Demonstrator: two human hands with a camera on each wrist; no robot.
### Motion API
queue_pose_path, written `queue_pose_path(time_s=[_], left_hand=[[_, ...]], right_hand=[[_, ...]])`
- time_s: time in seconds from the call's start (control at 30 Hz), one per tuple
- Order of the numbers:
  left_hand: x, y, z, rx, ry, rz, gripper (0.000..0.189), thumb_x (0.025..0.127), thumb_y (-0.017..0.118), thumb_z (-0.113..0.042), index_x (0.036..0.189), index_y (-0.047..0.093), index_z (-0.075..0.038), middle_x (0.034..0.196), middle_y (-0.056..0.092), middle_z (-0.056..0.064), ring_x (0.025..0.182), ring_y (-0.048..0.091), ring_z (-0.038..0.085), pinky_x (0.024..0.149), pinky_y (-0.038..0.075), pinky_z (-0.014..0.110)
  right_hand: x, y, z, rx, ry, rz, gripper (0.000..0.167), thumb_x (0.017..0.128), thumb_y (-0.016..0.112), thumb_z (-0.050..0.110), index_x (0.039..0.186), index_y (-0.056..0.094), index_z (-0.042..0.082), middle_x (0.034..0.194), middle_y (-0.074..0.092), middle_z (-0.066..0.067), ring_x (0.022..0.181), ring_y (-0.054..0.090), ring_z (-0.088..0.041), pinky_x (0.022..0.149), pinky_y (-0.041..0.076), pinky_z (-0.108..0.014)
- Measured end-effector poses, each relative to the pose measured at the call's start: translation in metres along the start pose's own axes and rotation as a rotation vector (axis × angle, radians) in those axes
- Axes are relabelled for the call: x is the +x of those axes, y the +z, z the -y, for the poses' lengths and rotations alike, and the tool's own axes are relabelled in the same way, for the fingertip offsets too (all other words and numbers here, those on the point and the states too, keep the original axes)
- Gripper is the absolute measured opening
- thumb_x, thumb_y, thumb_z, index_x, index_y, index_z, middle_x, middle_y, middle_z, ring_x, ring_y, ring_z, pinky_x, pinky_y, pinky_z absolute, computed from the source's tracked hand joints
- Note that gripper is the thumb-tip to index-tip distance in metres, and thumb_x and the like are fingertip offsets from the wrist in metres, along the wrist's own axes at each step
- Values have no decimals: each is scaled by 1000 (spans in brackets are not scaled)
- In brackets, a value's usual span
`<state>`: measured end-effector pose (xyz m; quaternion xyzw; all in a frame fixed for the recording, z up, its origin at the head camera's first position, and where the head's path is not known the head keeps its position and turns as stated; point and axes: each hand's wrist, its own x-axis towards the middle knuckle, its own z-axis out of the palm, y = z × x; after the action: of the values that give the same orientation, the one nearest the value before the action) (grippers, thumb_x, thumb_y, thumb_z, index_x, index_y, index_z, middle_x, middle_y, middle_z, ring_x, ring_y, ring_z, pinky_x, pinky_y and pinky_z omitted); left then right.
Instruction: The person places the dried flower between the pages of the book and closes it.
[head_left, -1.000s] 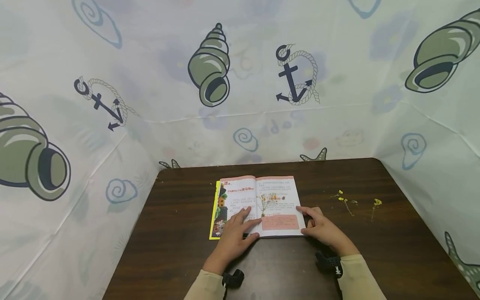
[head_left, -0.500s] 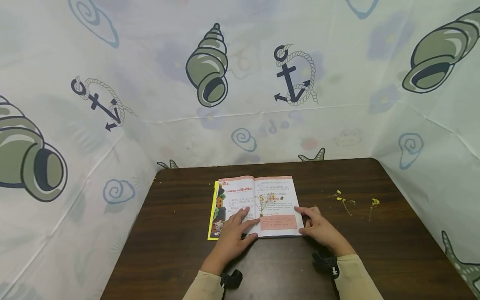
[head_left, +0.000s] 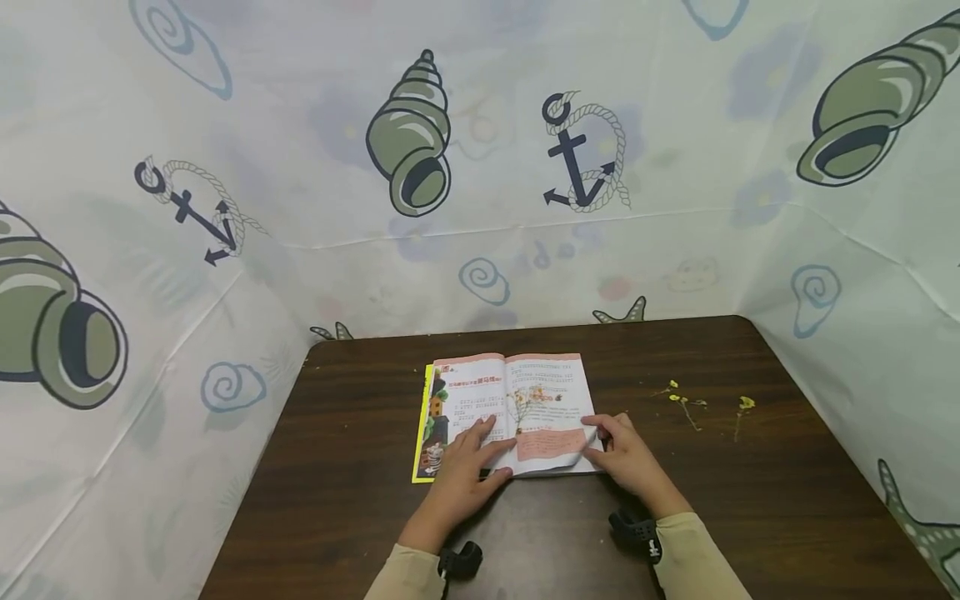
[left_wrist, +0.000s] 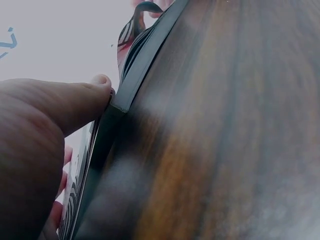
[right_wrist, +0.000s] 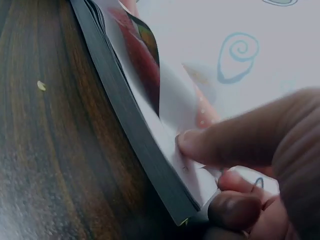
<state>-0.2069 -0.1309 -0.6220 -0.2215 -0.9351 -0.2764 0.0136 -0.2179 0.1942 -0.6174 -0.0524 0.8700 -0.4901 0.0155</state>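
An open book (head_left: 468, 396) with printed text and a yellow cover edge lies on the dark table. My left hand (head_left: 461, 471) rests on its left page with fingers spread, the thumb at the bottom edge near the spine. My right hand (head_left: 632, 460) pinches the lower outer part of the right page (head_left: 551, 448), which curls up off the pages below. In the right wrist view the thumb (right_wrist: 200, 145) lies on the white raised page (right_wrist: 175, 100). A thin sprig with small yellow flowers (head_left: 518, 405) lies on the right page near the fold.
Several small yellow-flowered sprigs (head_left: 685, 403) lie on the wooden table (head_left: 337, 467) right of the book, one flower (head_left: 746, 403) farther out. A patterned cloth wall (head_left: 510, 275) with shells and anchors stands behind and at both sides.
My right hand has moved left, lifting and bending the lower right corner of the page, which lay flat before. The left hand stays on the left page.
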Motion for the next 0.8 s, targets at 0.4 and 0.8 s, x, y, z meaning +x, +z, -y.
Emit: queue_pose_path(time_s=[0.4, 0.8], left_hand=[[3, 3, 3, 10, 47, -32, 50, 103, 75, -44, 151, 65, -38, 176, 40, 6, 162, 39, 38, 126, 32, 70], [-1, 1, 2, 9, 37, -30, 51, 103, 75, -44, 152, 64, -37, 176, 41, 5, 162, 38, 36, 127, 31, 69]], right_hand=[[-11, 11, 31, 285, 10, -293, 47, 101, 63, -1, 147, 59, 8, 108, 63, -14, 66, 46, -8, 59, 39, -23], [-12, 27, 36, 628, 283, -233, 45, 107, 72, 34, 138, 63, 1, 94, 69, 1, 53, 47, -6, 46, 38, -20]])
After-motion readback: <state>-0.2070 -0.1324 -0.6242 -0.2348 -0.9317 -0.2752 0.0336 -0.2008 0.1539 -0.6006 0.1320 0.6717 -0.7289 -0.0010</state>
